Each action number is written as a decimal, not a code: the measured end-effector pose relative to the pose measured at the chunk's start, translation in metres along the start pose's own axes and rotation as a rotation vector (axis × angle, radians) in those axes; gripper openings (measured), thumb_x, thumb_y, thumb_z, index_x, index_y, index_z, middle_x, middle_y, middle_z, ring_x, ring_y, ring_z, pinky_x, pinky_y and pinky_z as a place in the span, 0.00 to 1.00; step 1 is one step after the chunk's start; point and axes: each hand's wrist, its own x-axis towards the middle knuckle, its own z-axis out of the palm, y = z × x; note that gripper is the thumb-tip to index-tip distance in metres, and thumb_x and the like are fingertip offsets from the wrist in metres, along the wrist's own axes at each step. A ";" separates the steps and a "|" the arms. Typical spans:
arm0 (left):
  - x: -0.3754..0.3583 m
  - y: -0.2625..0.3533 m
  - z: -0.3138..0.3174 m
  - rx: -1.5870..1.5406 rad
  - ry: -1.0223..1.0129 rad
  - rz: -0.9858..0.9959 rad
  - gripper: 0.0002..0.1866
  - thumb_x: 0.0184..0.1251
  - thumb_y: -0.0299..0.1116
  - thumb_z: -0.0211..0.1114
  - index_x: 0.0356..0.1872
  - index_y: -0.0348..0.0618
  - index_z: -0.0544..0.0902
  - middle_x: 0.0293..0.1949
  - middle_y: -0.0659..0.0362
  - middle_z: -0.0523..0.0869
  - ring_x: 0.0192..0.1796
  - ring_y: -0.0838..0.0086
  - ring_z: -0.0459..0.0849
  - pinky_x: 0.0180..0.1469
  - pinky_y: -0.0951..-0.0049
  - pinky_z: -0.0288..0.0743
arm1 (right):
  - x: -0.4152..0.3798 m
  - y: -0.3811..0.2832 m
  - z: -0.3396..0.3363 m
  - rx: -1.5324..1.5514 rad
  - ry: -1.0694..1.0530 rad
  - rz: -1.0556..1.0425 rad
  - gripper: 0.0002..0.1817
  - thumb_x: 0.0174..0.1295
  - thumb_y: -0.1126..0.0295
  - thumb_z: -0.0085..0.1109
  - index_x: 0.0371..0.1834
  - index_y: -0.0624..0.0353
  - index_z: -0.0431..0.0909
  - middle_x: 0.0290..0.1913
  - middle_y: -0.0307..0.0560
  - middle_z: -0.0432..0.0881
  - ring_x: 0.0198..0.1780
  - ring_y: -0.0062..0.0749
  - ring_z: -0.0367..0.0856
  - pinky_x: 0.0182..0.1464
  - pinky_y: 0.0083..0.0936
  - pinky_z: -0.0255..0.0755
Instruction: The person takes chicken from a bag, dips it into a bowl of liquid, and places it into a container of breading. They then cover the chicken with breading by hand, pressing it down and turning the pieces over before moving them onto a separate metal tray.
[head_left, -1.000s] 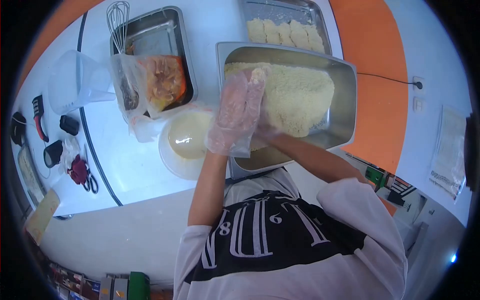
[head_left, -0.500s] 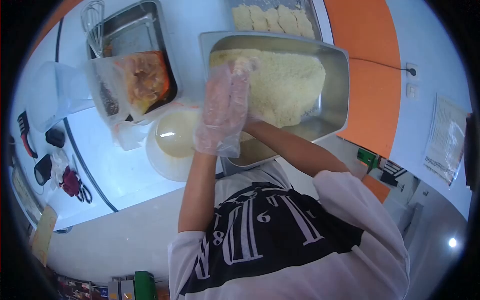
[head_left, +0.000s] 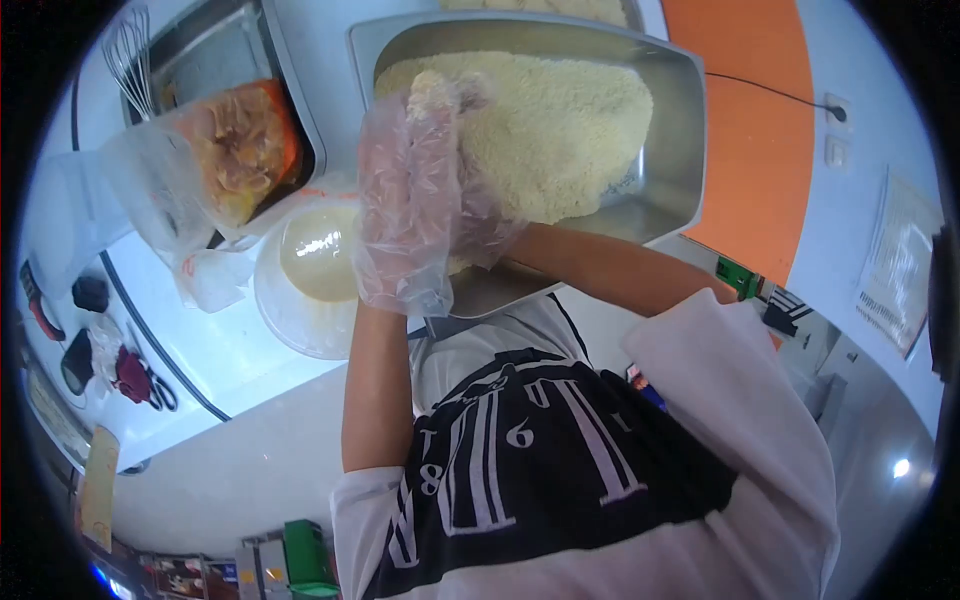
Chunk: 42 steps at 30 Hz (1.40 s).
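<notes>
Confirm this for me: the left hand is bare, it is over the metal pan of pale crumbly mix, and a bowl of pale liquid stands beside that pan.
The left hand is not bare: the head view shows it in a clear plastic glove. It is over the metal pan of pale crumbly mix, and a bowl of pale liquid stands beside that pan.

I was in a kitchen, a food-preparation one by its look: before me stood a deep metal pan (head_left: pixel 675 150) of pale crumbs (head_left: pixel 565 125), with a bowl (head_left: pixel 270 300) of creamy liquid (head_left: pixel 322 262) to its left. Far left lay a tray (head_left: pixel 215 70), bagged meat (head_left: pixel 240 150) and a wire whisk (head_left: pixel 128 62). I wore clear plastic gloves (head_left: pixel 405 205).
</notes>
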 end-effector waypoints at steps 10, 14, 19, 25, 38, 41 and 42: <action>0.027 -0.028 0.021 0.192 0.390 0.708 0.40 0.68 0.26 0.71 0.81 0.39 0.67 0.75 0.35 0.74 0.73 0.35 0.76 0.75 0.46 0.73 | 0.042 -0.030 -0.026 -0.409 0.116 0.069 0.38 0.73 0.48 0.56 0.80 0.61 0.70 0.75 0.64 0.72 0.75 0.66 0.67 0.77 0.65 0.58; 0.024 -0.047 0.027 0.494 0.440 0.809 0.40 0.68 0.26 0.71 0.82 0.37 0.67 0.75 0.34 0.74 0.73 0.35 0.75 0.75 0.46 0.72 | 0.071 0.008 0.012 -0.646 0.210 0.230 0.42 0.71 0.46 0.60 0.81 0.62 0.68 0.75 0.63 0.71 0.72 0.64 0.69 0.71 0.57 0.62; 0.030 -0.030 0.024 0.310 0.397 0.691 0.36 0.73 0.27 0.65 0.82 0.39 0.69 0.76 0.36 0.73 0.74 0.37 0.74 0.76 0.46 0.72 | 0.066 -0.042 -0.028 -0.589 0.051 0.267 0.43 0.72 0.49 0.59 0.84 0.63 0.65 0.79 0.70 0.68 0.76 0.69 0.66 0.75 0.60 0.60; 0.018 -0.019 0.020 0.357 0.409 0.583 0.31 0.77 0.31 0.63 0.79 0.39 0.72 0.74 0.39 0.76 0.74 0.42 0.76 0.75 0.49 0.72 | 0.008 -0.031 -0.025 -0.624 -0.173 -0.105 0.42 0.80 0.50 0.48 0.88 0.68 0.56 0.87 0.73 0.56 0.88 0.75 0.50 0.87 0.66 0.42; 0.031 0.038 0.013 0.538 0.516 0.333 0.24 0.85 0.39 0.58 0.74 0.40 0.80 0.71 0.45 0.83 0.75 0.52 0.79 0.75 0.54 0.73 | 0.049 -0.046 -0.105 -0.349 -0.562 0.089 0.40 0.63 0.54 0.71 0.76 0.63 0.76 0.67 0.65 0.85 0.68 0.55 0.84 0.72 0.47 0.77; 0.047 0.021 0.006 0.444 0.486 0.351 0.27 0.91 0.45 0.48 0.71 0.33 0.80 0.69 0.44 0.84 0.73 0.52 0.81 0.75 0.54 0.75 | 0.053 -0.018 -0.097 -0.254 -0.693 -0.088 0.39 0.57 0.63 0.76 0.75 0.60 0.78 0.63 0.64 0.87 0.62 0.58 0.87 0.68 0.46 0.81; 0.049 0.025 0.004 0.409 0.475 0.356 0.29 0.92 0.48 0.45 0.70 0.31 0.80 0.68 0.44 0.84 0.72 0.52 0.82 0.75 0.54 0.76 | 0.054 -0.019 -0.098 -0.231 -0.700 -0.067 0.40 0.55 0.68 0.76 0.75 0.59 0.78 0.64 0.64 0.87 0.63 0.59 0.87 0.69 0.46 0.80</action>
